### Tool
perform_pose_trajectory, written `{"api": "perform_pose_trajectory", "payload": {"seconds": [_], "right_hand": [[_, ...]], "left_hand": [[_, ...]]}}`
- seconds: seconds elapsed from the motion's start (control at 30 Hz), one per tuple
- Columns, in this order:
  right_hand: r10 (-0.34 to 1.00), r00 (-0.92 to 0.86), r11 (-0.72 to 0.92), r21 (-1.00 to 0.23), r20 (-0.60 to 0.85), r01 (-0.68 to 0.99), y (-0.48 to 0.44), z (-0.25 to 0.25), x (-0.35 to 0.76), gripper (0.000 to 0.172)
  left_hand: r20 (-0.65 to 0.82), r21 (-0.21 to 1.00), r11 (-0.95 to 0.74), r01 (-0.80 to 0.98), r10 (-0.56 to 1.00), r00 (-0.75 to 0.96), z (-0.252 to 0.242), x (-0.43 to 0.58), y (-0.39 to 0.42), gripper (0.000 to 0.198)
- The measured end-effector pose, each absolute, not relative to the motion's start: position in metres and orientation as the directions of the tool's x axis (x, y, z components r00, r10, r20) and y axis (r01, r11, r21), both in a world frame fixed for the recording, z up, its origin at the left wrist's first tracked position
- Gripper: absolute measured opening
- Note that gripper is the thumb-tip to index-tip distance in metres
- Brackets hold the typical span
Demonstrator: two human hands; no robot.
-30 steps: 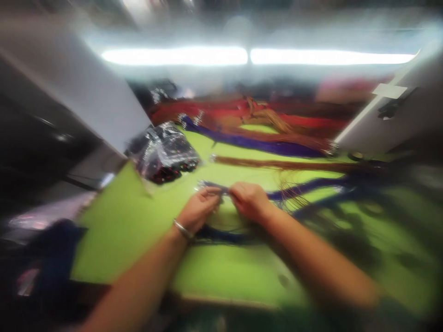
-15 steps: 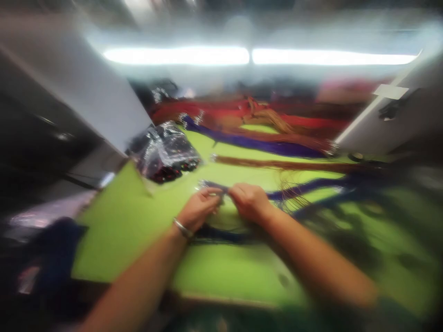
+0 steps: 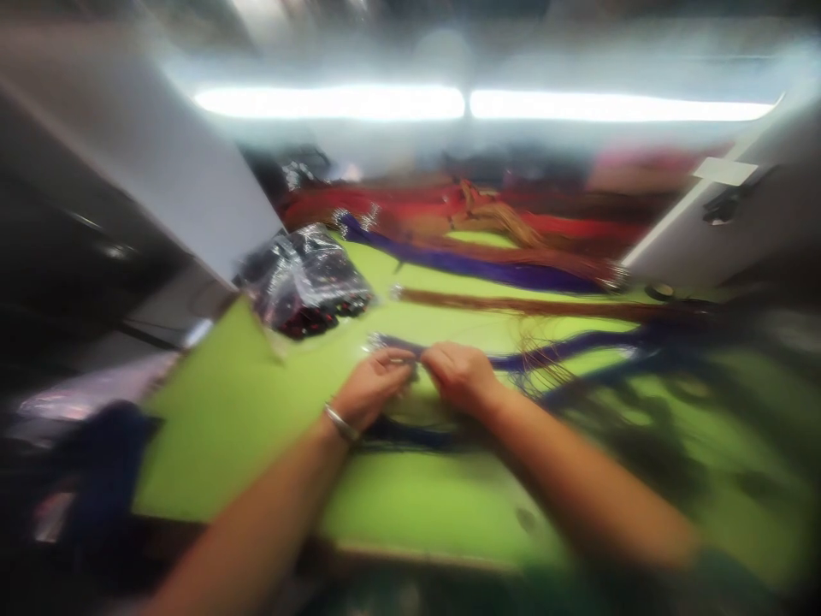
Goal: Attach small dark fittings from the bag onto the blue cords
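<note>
Over the green tabletop [image 3: 224, 428], my left hand [image 3: 381, 376] is closed in a pinch, with a metal bracelet on its wrist. My right hand [image 3: 458, 372] is closed too, its thumb and fingertips almost meeting those of the left. Whatever small piece lies between the fingertips is too blurred to name. Right behind both hands runs a dark blue bundle of wires [image 3: 552, 352], with shiny tips at its left end. Another dark bundle of wires [image 3: 410, 435] passes beneath the hands and is partly hidden by them.
A clear plastic bag [image 3: 311, 282] of small black and red parts lies at back left. Further back are a brown wire bundle [image 3: 475, 303], a purple bundle [image 3: 487, 270] and red bundles [image 3: 398, 201]. Loose brown wires [image 3: 542, 364] curl at right. Pale panels [image 3: 192, 171] flank the table.
My hands stay at almost the same spot, with only a slight shift of the fingers and left wrist. The bundles and the bag have not moved.
</note>
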State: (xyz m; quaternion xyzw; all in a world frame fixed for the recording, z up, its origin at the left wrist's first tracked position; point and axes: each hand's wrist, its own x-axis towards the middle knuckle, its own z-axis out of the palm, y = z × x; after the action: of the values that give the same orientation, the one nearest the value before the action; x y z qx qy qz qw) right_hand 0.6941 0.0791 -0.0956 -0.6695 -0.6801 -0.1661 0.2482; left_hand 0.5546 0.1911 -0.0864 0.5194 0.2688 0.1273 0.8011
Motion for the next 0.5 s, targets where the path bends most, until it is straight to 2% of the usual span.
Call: {"api": "perform_pose_trajectory", "payload": {"seconds": [0.23,0.3,0.4,0.5], "right_hand": [[0.874,0.063,0.038,-0.198,0.481,0.979,0.080,-0.101,0.694,0.017],[0.887,0.079,0.045,-0.257,0.455,0.965,0.080,-0.095,0.698,0.017],[0.921,0.150,0.040,-0.472,0.359,0.881,0.077,-0.074,0.707,0.016],[0.971,0.176,-0.009,-0.713,0.161,0.701,0.071,-0.044,0.712,0.026]], "left_hand": [[-0.284,0.910,0.406,0.082,0.468,0.837,-0.085,0.555,0.189,0.039],[-0.249,0.924,0.377,0.061,0.473,0.845,-0.083,0.555,0.187,0.036],[-0.165,0.956,0.292,0.008,0.516,0.841,-0.078,0.556,0.184,0.032],[-0.080,0.977,0.210,-0.047,0.560,0.825,-0.070,0.558,0.180,0.033]]}}
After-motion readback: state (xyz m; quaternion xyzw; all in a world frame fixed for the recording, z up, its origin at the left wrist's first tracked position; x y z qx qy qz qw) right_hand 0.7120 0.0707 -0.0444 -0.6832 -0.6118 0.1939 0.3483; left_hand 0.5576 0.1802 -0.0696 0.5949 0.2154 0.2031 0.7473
